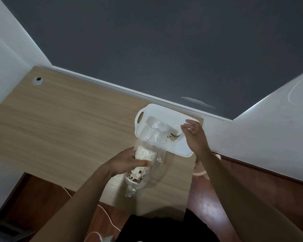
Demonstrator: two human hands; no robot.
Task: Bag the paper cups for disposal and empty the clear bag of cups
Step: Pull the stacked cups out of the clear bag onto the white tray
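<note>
Head view: left grip (128,163) around clear bag (151,137) of cups (144,154), right grip (194,135) loose, empty, above tray (164,110)

Worn on the head, looking forward and steeply down over the near edge of a wooden desk (68,123). Rolled to one side, so that the desk's far edge runs slantwise from upper left to lower right. Close in, at arm's reach: left hand (128,162) gripping the clear bag (152,137) at lower centre, right hand (195,135) loose-fingered over the white tray (164,111). Takes in both forearms from the bottom corners, the dark wall (164,49) above and the brown floor (252,180) below.
</note>
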